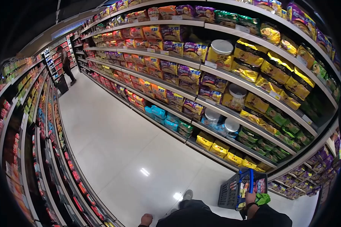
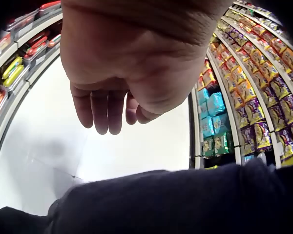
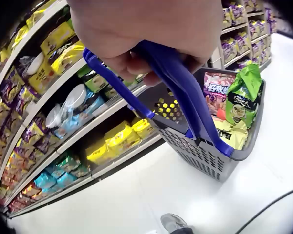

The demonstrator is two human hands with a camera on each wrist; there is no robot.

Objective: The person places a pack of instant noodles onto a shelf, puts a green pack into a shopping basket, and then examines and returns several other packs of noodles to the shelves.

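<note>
My right hand [image 3: 151, 29] curls round the blue handle [image 3: 178, 83] of a grey shopping basket [image 3: 190, 151], which hangs at my right side. Inside the basket lie a green snack bag [image 3: 243, 100], a pink packet [image 3: 217, 90] and a pale yellow packet [image 3: 233, 132]. My left hand [image 2: 129, 73] hangs over the white floor with its fingers loosely bent and nothing in them. In the head view that left hand [image 1: 146, 219] shows low, near the bottom edge.
Tall shelves [image 1: 200, 64] full of bagged noodles run along the right. Lower shelves [image 1: 38, 132] with packaged goods line the left. Down the aisle floor [image 1: 113, 132], a person [image 1: 65, 66] stands at the far end beside a dark cart [image 1: 61, 84].
</note>
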